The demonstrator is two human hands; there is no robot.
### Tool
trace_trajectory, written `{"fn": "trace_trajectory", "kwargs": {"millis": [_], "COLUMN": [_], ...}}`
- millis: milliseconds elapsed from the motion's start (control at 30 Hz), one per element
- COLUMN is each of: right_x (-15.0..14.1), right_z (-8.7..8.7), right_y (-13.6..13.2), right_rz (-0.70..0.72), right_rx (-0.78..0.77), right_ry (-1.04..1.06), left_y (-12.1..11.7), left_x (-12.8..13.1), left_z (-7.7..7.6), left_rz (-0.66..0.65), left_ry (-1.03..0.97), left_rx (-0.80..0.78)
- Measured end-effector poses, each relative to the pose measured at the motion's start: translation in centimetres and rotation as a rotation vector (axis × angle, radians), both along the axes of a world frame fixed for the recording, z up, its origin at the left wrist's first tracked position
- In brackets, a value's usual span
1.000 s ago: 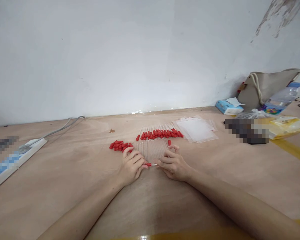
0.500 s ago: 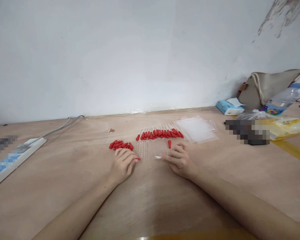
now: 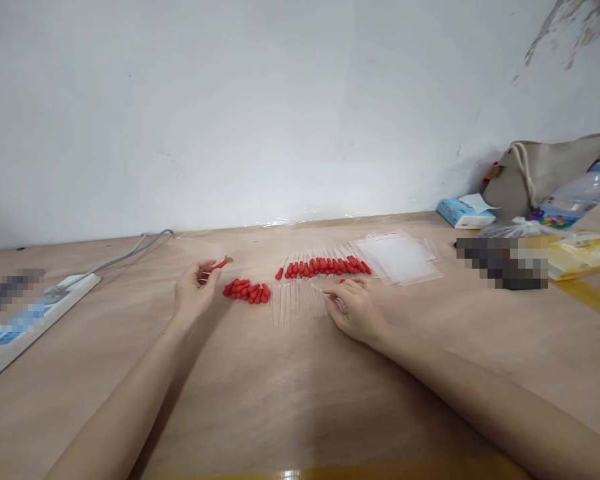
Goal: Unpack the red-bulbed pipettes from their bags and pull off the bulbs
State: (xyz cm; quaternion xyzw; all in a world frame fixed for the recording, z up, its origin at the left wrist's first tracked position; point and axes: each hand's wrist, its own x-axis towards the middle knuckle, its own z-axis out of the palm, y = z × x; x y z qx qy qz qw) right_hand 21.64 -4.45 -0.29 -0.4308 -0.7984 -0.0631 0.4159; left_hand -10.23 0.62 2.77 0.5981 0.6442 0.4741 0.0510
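My left hand [image 3: 197, 285], left of the loose pile, pinches a red rubber dropper bulb [image 3: 221, 265] between thumb and fingers. Several more red dropper bulbs [image 3: 247, 291] lie heaped just to its right. My right hand [image 3: 355, 308] is closed on a thin clear dropper tube [image 3: 319, 288], its tip pointing left; the rest is hidden by the fingers. Beneath and beside that hand, loose clear tubes [image 3: 285, 305] lie side by side. One red bulb [image 3: 343, 281] shows partly behind the right fingers. Farther back lies a row of tubes with red bulbs [image 3: 325, 267] at their near ends.
Clear plastic bags [image 3: 400, 259] lie right of the row. Farther right are a tissue pack [image 3: 464, 213], a grey bag [image 3: 555, 170], a plastic bottle [image 3: 577, 197], a blurred dark object [image 3: 503, 263] and a yellow packet [image 3: 580, 257]. A power strip [image 3: 45, 313] with a cable stands left.
My left hand has moved left and up, away from the tubes, with a red bulb in its fingers. The right hand has shifted slightly up, and the tube in it now tilts upward.
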Motion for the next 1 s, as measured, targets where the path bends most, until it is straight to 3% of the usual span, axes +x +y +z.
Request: {"fn": "trace_trajectory", "kwargs": {"millis": [267,433,500,600,667,733,800,1000], "right_x": [-3.2,-4.1,-4.3,-4.6,-4.7,-4.9,-5.0,-5.3], "right_z": [0.1,-0.7,-0.9,-1.1,-1.1,-1.0,-0.9,-0.5], "right_y": [2.0,2.5,2.6,2.5,2.4,2.2,2.0,1.6], "right_rz": [-0.056,-0.072,-0.066,-0.058,-0.06,-0.064,-0.058,-0.038], "right_rx": [0.128,0.132,0.121,0.084,0.047,0.013,-0.014,-0.04], "right_ry": [-0.18,-0.263,-0.271,-0.298,-0.305,-0.296,-0.287,-0.293], "left_y": [0.9,0.7,0.3,-0.9,-2.0,-3.2,-4.0,-3.8], "left_x": [0.1,0.2,0.4,1.3,2.3,3.6,4.7,5.8], "left_z": [-2.7,-2.9,-2.6,-1.8,-1.2,-0.8,-0.7,-1.7], "left_rz": [-0.1,-0.137,-0.094,-0.061,-0.218,-0.432,-0.539,-0.487], "left_ry": [-0.068,-0.066,-0.03,0.19,0.393,0.567,0.697,0.824], "left_rx": [-0.135,-0.167,-0.105,0.122,0.209,0.204,0.176,0.152]}}
